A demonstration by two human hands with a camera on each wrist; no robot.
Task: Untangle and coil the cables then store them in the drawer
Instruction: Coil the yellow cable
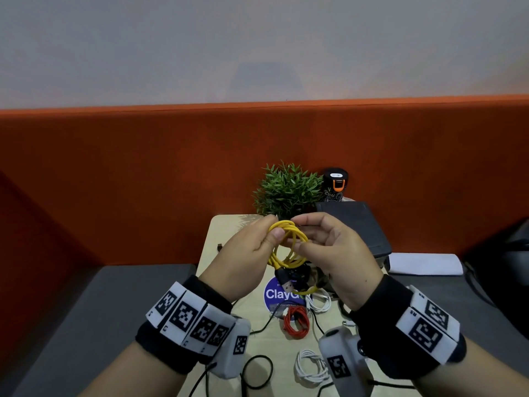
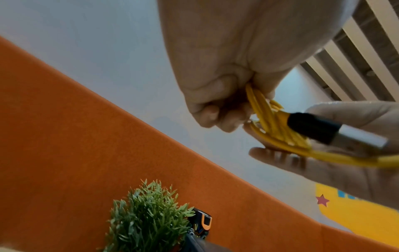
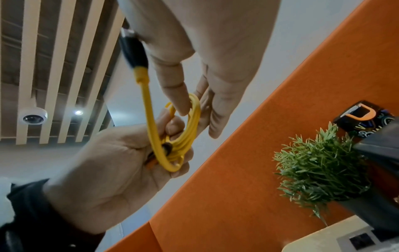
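Note:
A yellow cable point(image 1: 289, 245) wound into a small coil is held in the air over the light wooden table point(image 1: 226, 239). My left hand point(image 1: 274, 226) grips the coil's left side, with the thumb pressed over the strands point(image 2: 265, 116). My right hand point(image 1: 297, 233) pinches the right side, thumb inside the loop point(image 3: 194, 122) and straight fingers behind it. The cable's black USB plug point(image 1: 286, 285) hangs loose below the coil, and it shows close up in the left wrist view point(image 2: 336, 131). No drawer can be made out.
On the table lie a coiled red cable point(image 1: 296, 322), a white cable point(image 1: 319, 302), a white coil point(image 1: 310, 365) and a black cable point(image 1: 257, 371). A potted plant point(image 1: 287, 190), a black bottle point(image 1: 335, 184) and a dark box point(image 1: 355, 224) stand at the back. An orange partition encloses the desk.

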